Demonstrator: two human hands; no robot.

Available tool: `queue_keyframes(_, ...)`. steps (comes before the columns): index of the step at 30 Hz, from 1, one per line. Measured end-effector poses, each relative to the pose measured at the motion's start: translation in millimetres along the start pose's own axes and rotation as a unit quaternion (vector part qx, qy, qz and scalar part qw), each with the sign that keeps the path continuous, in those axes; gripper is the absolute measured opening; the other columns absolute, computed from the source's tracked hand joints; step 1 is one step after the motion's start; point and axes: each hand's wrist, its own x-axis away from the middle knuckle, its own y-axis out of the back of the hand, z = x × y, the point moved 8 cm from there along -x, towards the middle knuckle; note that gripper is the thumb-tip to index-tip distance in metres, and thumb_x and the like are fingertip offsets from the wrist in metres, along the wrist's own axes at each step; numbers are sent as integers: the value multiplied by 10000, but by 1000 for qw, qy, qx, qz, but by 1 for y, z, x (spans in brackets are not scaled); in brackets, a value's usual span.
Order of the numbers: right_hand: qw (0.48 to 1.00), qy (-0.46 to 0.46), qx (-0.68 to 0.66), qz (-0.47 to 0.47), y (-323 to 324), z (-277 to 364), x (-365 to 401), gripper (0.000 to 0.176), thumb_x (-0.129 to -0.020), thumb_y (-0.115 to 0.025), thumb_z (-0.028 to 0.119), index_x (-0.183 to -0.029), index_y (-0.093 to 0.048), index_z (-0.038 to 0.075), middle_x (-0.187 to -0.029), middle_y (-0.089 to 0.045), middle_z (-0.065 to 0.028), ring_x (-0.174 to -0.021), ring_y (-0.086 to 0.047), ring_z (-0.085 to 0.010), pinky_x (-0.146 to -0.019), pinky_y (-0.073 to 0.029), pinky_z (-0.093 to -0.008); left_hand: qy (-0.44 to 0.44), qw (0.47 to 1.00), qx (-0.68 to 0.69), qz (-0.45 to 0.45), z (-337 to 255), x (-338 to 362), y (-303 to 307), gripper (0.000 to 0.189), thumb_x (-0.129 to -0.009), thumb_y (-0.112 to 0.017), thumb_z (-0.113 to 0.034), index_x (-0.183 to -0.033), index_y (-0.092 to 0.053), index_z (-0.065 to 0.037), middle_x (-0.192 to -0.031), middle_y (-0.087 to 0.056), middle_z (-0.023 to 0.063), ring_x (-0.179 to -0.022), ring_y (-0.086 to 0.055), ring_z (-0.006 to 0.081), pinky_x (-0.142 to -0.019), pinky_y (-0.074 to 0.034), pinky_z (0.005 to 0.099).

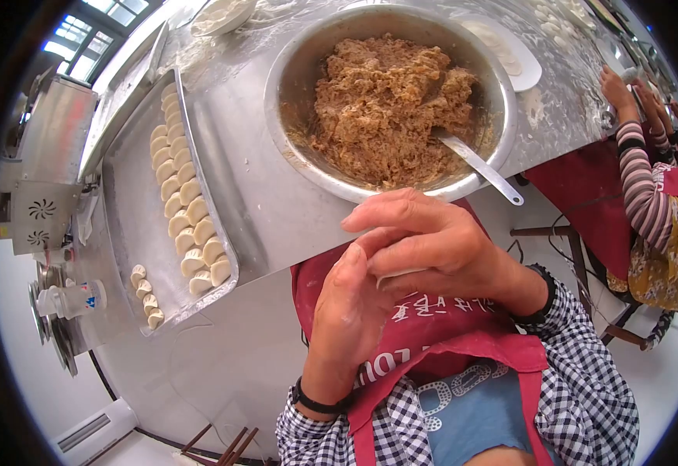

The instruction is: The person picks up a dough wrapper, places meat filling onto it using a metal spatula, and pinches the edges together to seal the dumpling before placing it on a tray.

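Note:
My left hand (346, 311) and my right hand (440, 248) meet in front of the red apron (424, 342), just below the metal bowl. Both hands are closed, with bent fingers overlapping at the fingertips. A pale edge shows between them, but what they hold is too hidden to name. The large bowl (274, 93) contains brown minced filling (385, 101), with a metal spoon (478, 165) stuck into it. To the left, a metal tray (133, 210) carries rows of folded dumplings (187, 190) and several smaller pleated ones (149, 299) near its lower corner.
A white plate (527, 66) lies behind the bowl's right side. Floury dough pieces (556, 27) are at the far right of the metal table (277, 225). Another person's hand (617, 89) and striped sleeve (645, 182) are at the right. A machine (40, 210) and plastic bottle (75, 299) stand left.

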Motion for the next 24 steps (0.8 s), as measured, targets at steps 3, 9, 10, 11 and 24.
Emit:
queue_keyframes(3, 998, 42, 12, 48, 0, 5, -1, 182, -584, -700, 66, -738, -606, 43, -1012, -591, -81, -956, -565, -264, -799, -463, -360, -12, 998, -52, -29, -3, 0, 0, 546, -946, -297, -400, -1283, -353, 26, -1248, -456, 165, -1115, -499, 290, -921, -427, 435)
queue_keyframes(9, 999, 23, 9, 26, 0, 6, -3, 171, -584, -681, 42, -735, -602, 42, -1008, -592, -79, -949, -566, -259, -794, -463, -361, -5, 998, -61, -21, -2, 0, 2, 547, -949, -289, -397, -1269, -367, 39, -1231, -466, 180, -1097, -514, 290, -915, -433, 425)
queue_keyframes(10, 999, 25, 4, 33, -1, 6, -3, 171, -588, -683, 43, -738, -601, 43, -1004, -594, -75, -948, -566, -256, -793, -464, -358, -3, 997, -71, -10, -2, 1, 0, 547, -950, -286, -395, -1272, -363, 40, -1230, -467, 181, -1100, -513, 291, -915, -434, 424)
queue_keyframes(11, 999, 26, 0, 39, -2, 7, -3, 172, -591, -685, 45, -741, -601, 43, -1000, -596, -72, -947, -566, -252, -791, -465, -355, -1, 997, -80, 1, -2, 1, -3, 546, -951, -283, -393, -1275, -359, 40, -1230, -468, 182, -1102, -512, 293, -915, -434, 423)
queue_keyframes(24, 999, 18, -16, 26, 3, 3, 1, 149, -614, -698, 51, -727, -602, 37, -995, -603, -73, -924, -581, -241, -775, -470, -339, -6, 997, -71, 7, -1, 0, -7, 570, -951, -259, -399, -1250, -363, 75, -1232, -462, 198, -1106, -507, 298, -939, -411, 443)
